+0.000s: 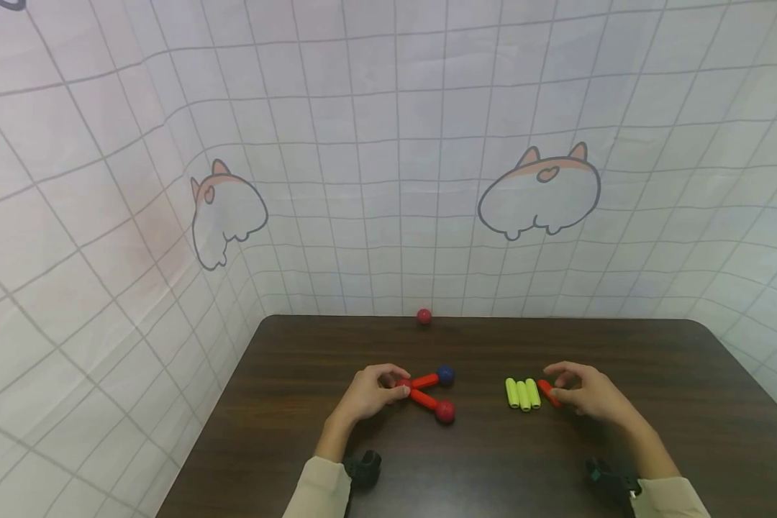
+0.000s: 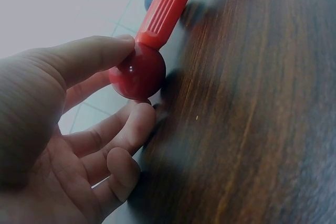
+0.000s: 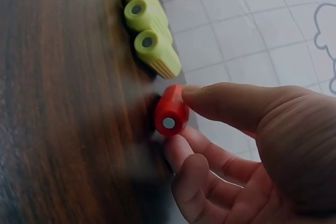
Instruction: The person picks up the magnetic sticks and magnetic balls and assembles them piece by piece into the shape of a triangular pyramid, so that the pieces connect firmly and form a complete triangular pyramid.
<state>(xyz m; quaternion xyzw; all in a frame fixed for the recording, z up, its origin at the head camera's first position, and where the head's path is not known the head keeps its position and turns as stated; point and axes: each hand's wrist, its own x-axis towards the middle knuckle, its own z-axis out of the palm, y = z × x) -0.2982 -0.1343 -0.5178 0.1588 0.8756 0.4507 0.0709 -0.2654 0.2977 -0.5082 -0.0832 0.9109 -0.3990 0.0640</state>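
My left hand point(image 1: 370, 392) pinches a red ball point(image 2: 140, 72) between thumb and fingers. Two red rods point(image 1: 424, 398) fan out from that ball in a V. One rod ends at a blue ball point(image 1: 445, 375), the other at a second red ball point(image 1: 444, 411). Over on the right, my right hand point(image 1: 583, 392) pinches a loose red rod point(image 3: 172, 109), whose near end shows a round metallic disc. Just left of this rod lie three yellow-green rods point(image 1: 523, 394) side by side, also with grey discs in their ends.
Another red ball point(image 1: 424, 316) sits alone at the far edge of the dark wooden table point(image 1: 492, 460). A white gridded cloth point(image 1: 375, 144) with cartoon animal drawings hangs behind the table and along the left side.
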